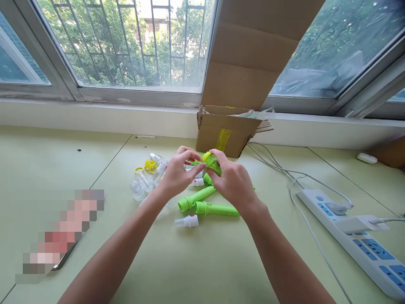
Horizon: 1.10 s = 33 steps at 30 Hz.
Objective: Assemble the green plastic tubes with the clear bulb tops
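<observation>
Both hands meet over the middle of the table around a bright green plastic part with a yellow ring. My right hand wraps its thumb and fingers round the part's right side. On its left side, my left hand pinches with fingertips and thumb; the exact contact is partly hidden. Beneath the hands lie green threaded tubes. A white nozzle piece with a clear tip lies in front of them. Left of my left hand are several clear plastic pieces and yellow plastic pieces.
Behind the hands, an open cardboard box stands against the window ledge. A white power strip with plugs and cables runs along the right. At left lies a flat, dark-edged object, mostly blurred out. A small white device rests far right.
</observation>
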Tool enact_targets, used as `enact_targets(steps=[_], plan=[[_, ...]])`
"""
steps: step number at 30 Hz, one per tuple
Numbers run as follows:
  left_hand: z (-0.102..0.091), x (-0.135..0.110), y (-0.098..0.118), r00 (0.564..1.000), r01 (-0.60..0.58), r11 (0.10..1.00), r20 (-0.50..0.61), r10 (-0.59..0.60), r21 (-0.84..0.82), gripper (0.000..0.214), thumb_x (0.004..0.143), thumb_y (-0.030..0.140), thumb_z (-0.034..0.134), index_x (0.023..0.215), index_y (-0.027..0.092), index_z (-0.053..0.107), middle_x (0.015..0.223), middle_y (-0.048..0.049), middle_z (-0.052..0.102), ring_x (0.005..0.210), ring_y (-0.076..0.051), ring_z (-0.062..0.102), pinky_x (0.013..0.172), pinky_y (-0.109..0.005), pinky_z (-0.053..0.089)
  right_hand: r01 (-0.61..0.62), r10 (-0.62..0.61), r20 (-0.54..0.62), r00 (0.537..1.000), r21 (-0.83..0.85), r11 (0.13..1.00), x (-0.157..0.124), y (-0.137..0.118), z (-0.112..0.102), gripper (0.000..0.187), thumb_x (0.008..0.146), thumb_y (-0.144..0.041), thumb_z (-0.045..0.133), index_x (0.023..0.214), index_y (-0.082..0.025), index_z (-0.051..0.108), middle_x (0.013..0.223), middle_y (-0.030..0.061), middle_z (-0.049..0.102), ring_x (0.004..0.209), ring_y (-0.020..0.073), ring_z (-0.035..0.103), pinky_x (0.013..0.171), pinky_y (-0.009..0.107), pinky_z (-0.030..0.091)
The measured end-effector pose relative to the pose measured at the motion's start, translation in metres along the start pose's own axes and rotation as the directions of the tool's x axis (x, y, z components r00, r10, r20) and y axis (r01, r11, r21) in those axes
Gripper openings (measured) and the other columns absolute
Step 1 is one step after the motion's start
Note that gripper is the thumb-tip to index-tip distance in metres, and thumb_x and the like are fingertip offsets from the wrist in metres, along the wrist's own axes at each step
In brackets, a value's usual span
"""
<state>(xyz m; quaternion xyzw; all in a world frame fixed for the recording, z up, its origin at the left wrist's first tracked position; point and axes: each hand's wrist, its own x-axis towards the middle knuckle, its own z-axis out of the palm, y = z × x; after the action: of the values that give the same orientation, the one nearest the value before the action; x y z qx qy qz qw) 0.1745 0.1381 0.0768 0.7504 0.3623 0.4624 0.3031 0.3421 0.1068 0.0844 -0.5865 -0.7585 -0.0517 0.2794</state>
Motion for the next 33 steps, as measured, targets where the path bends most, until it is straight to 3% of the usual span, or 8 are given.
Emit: enact_targets(steps=[5,11,16,24,33], plan=[[0.004,-0.001,0.003,0.996,-0.012,0.993,-0.089,0.022,0.118,0.012,0.082,0.031,0.060,0.081,0.019,0.061,0.091,-0.0026,0.056,0.077,-0.012,0.057,0.074,-0.029,0.050,0.072,-0.067,0.041,0.997,-0.137,0.988,-0.002,-0.005,-0.001,0.040,0.092,-0.037,0.043,0.125,-0.016,0.047,0.080,0.0067,0.069,0.061,0.0204,0.061,0.050,0.026,0.030],[-0.001,-0.004,0.016,0.996,0.001,0.959,-0.090,0.026,0.284,0.008,0.079,0.027,0.059,0.080,0.019,0.059,0.086,-0.0017,0.059,0.072,-0.012,0.056,0.066,-0.026,0.047,0.111,-0.089,0.095,0.991,-0.260,0.959,-0.005,-0.012,-0.004,0.039,0.093,-0.032,0.041,0.129,-0.017,0.046,0.084,0.0069,0.070,0.060,0.0198,0.061,0.049,0.028,0.028],[-0.005,-0.006,0.025,0.999,0.036,0.904,-0.007,-0.037,0.426,0.008,0.076,0.027,0.058,0.073,0.020,0.055,0.068,0.0016,0.059,0.059,-0.012,0.053,0.055,-0.025,0.040,0.139,-0.099,0.144,0.985,-0.299,0.944,-0.006,-0.016,-0.003,0.038,0.092,-0.028,0.040,0.127,-0.018,0.048,0.082,0.0074,0.070,0.061,0.0200,0.062,0.048,0.028,0.027],[-0.009,-0.006,0.020,1.000,0.018,0.819,-0.013,-0.013,0.573,0.007,0.077,0.025,0.054,0.072,0.021,0.055,0.067,-0.0002,0.063,0.058,-0.015,0.056,0.054,-0.026,0.036,0.133,-0.089,0.175,0.981,-0.259,0.957,-0.008,-0.016,-0.007,0.048,0.087,-0.023,0.041,0.135,-0.015,0.043,0.101,0.0117,0.067,0.079,0.0221,0.064,0.057,0.028,0.039],[-0.005,-0.003,0.009,0.987,0.155,0.780,-0.127,-0.097,0.606,0.016,0.084,0.031,0.050,0.076,0.021,0.060,0.064,-0.0018,0.065,0.055,-0.017,0.059,0.053,-0.027,0.035,0.157,-0.145,0.192,0.971,-0.047,0.987,-0.008,-0.018,-0.012,0.061,0.082,-0.013,0.040,0.142,-0.014,0.031,0.115,0.0116,0.056,0.080,0.0201,0.060,0.065,0.029,0.047]])
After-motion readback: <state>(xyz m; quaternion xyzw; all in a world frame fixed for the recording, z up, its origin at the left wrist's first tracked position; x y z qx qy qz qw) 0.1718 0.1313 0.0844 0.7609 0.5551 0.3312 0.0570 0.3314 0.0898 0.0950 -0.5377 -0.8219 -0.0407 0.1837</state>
